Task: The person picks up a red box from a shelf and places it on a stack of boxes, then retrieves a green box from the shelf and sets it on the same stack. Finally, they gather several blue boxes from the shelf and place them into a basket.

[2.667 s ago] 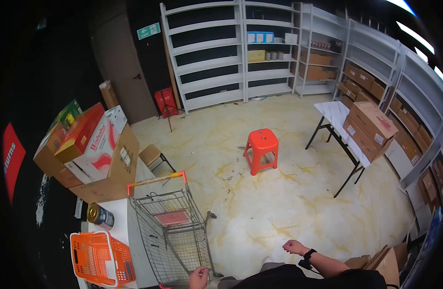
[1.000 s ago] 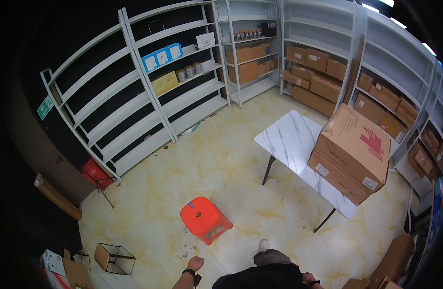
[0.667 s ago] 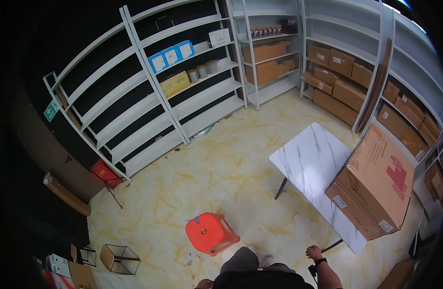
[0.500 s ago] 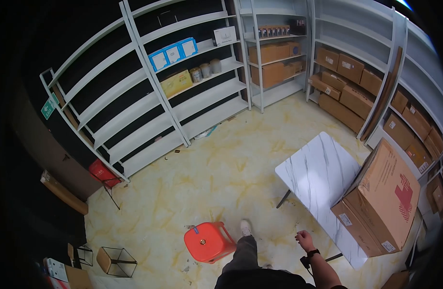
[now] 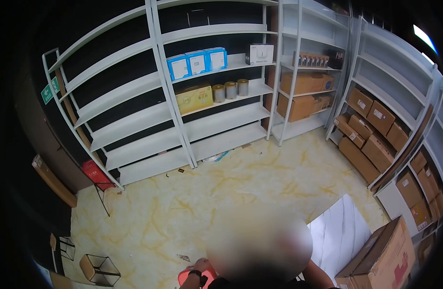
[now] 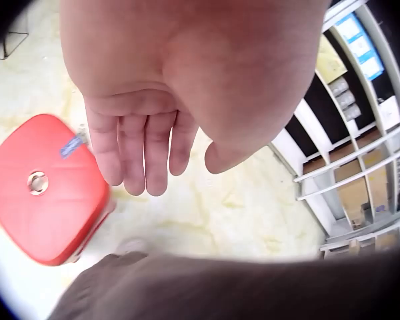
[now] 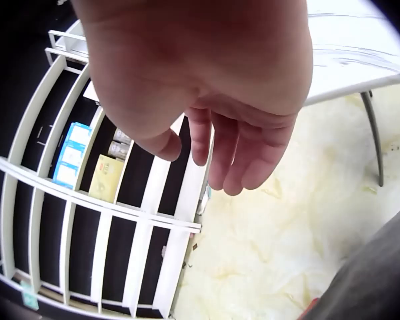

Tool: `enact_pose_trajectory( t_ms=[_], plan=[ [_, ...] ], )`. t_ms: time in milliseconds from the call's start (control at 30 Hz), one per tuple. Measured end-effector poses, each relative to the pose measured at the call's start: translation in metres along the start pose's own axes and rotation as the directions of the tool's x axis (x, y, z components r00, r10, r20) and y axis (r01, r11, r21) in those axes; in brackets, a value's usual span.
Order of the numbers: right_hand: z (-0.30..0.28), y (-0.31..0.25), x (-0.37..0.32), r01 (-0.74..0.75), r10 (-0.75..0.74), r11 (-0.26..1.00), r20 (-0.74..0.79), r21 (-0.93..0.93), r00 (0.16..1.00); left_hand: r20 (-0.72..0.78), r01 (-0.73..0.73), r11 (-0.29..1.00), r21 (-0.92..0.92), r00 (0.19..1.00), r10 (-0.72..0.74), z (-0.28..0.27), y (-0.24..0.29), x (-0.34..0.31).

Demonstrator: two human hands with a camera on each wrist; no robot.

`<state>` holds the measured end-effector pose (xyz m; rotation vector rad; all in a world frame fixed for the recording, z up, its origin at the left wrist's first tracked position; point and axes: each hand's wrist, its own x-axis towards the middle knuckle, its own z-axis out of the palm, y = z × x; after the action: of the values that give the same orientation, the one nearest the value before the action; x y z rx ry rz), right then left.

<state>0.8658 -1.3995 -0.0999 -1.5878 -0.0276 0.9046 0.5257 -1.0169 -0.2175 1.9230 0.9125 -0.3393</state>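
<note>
My left hand [image 6: 187,80] hangs with its fingers loosely extended and holds nothing. Beside it in the left wrist view is a red plastic stool [image 6: 50,200] with a round hole and a small blue label on its seat; in the head view the left hand [image 5: 201,266] overlaps this stool [image 5: 184,277]. The right wrist view shows my right hand [image 7: 207,80] with relaxed, slightly bent fingers and nothing in them. Nearest to it is the white marble-patterned table [image 7: 360,57]. A blurred patch hides the right hand in the head view.
White shelving [image 5: 221,118] lines the back, bearing blue boxes [image 5: 197,63], a yellow box [image 5: 194,98] and cans [image 5: 230,90]. Shelves at right carry cartons [image 5: 361,103]. A large carton [image 5: 387,257] stands on the table [image 5: 338,229]. A small wooden-seated chair [image 5: 89,267] is at lower left.
I have walked forward from the shopping cart and orange basket, which have left view. The stool and table now sit lower in the head view, the shelves nearer. Both hands stay without anything held.
</note>
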Motion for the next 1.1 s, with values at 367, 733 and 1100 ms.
enact_pose_trajectory(
  t_ms=[367, 733, 1100],
  plan=[
    [-0.083, 0.016, 0.178, -0.263, 0.262, 0.965, -0.213, 0.024, 0.941, 0.099, 0.079, 0.989, -0.121, 0.993, -0.067, -0.070, 0.091, 0.167],
    [-0.141, -0.078, 0.414, -0.542, 0.529, 0.831, -0.128, -0.125, 0.839, 0.015, -0.173, 0.869, 0.463, 0.982, 0.188, -0.129, 0.126, 0.251],
    [-0.064, -0.305, 0.654, -0.130, 0.129, 0.976, -0.013, -0.175, 0.992, -0.211, -0.045, 0.987, -0.154, 0.977, 0.012, -0.147, 0.217, 0.447]
  ],
)
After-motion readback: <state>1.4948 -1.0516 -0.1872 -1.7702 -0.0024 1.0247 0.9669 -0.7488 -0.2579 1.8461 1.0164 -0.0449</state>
